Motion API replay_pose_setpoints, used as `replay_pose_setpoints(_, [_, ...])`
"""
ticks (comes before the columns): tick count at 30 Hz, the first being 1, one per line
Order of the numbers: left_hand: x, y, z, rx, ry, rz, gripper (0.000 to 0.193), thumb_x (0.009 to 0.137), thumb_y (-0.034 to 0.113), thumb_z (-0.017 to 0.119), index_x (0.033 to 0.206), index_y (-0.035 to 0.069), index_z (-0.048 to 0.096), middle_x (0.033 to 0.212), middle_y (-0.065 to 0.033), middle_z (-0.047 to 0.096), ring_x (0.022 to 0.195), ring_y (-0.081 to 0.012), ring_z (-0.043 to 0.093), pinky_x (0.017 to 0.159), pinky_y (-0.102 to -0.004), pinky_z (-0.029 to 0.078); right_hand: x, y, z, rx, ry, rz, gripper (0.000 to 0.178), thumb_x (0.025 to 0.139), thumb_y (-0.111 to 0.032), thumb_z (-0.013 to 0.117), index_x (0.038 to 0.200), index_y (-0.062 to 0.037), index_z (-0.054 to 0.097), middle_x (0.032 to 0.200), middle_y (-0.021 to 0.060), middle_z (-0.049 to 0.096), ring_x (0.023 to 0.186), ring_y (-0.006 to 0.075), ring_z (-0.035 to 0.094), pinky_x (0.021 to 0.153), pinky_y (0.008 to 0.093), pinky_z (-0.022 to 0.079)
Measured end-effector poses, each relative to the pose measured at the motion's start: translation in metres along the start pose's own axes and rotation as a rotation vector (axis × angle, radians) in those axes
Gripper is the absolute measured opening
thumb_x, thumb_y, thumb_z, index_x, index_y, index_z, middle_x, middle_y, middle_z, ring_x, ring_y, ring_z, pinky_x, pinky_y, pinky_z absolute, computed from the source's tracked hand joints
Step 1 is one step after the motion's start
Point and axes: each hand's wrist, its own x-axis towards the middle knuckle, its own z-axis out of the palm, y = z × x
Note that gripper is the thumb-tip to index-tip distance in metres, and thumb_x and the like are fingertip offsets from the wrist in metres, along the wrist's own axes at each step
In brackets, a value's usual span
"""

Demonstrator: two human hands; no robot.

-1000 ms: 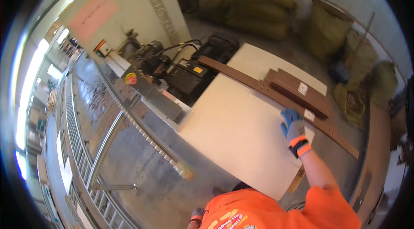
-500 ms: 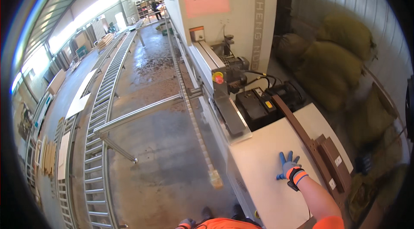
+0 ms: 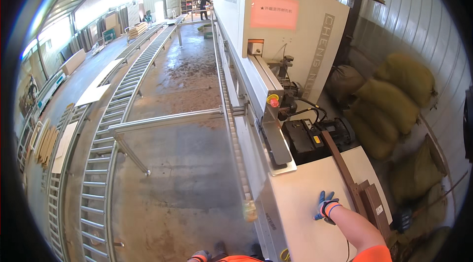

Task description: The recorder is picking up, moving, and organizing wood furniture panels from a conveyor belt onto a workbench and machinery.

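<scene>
- Right hand [image 3: 325,206], gloved: fingers spread and grasping nothing, palm down on or just above the pale bench [image 3: 300,188]; I cannot tell whether it presses.
- Left hand [image 3: 201,256], gloved: low at the view's edge, well apart from the right hand and clear of the bench; I cannot tell whether it holds anything.
- Brown strip [image 3: 345,171]: to the right of the right hand, apart from it, running forward toward a black unit [image 3: 299,139].
- Short brown boards [image 3: 374,198]: beyond the strip, farther right of that hand, with a white label [image 3: 379,209].
- Changed: a second ago the right hand was close beside the brown pieces; now it lies farther left, over bare bench, and the view takes in more of the pale machine [image 3: 290,33] ahead.
- Meaning, as I judge it: the brown pieces lie unattended, and handling has paused.
</scene>
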Motion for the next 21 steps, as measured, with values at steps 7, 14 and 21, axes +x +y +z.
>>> replay_pose_setpoints(7, [0.003,-0.019,0.005,-0.025,0.038,0.004,0.048,0.086,0.046,0.047,0.113,0.011,0.065,0.116,-0.0160,0.063,0.111,-0.0343,0.057,0.094,-0.0430,0.044,-0.017,-0.002,-0.007,0.171,0.068,-0.034,0.132,0.065,-0.058,0.077,0.147,-0.0177,-0.018,0.152,0.0289,-0.011,0.140,0.0476,0.012,0.112,0.0505,0.023])
replay_pose_setpoints(14, [-0.002,-0.006,-0.007,-0.009,0.042,0.034,0.046,0.087,0.045,0.048,0.114,0.011,0.065,0.118,-0.0158,0.062,0.112,-0.0343,0.056,0.096,-0.0429,0.042,-0.022,-0.008,-0.012,0.045,0.075,0.019,0.131,0.065,-0.063,0.074,0.148,-0.0149,-0.015,0.151,0.0311,-0.004,0.138,0.0489,0.017,0.110,0.0511,0.026])
replay_pose_setpoints(21, [-0.013,-0.002,-0.015,-0.020,0.026,0.026,0.044,0.087,0.043,0.050,0.113,0.011,0.065,0.116,-0.0153,0.063,0.110,-0.0346,0.058,0.095,-0.0428,0.044,-0.013,-0.006,0.000,0.011,0.130,0.004,0.136,0.061,-0.067,0.075,0.148,-0.0122,-0.013,0.151,0.0325,0.001,0.136,0.0485,0.023,0.109,0.0501,0.030])
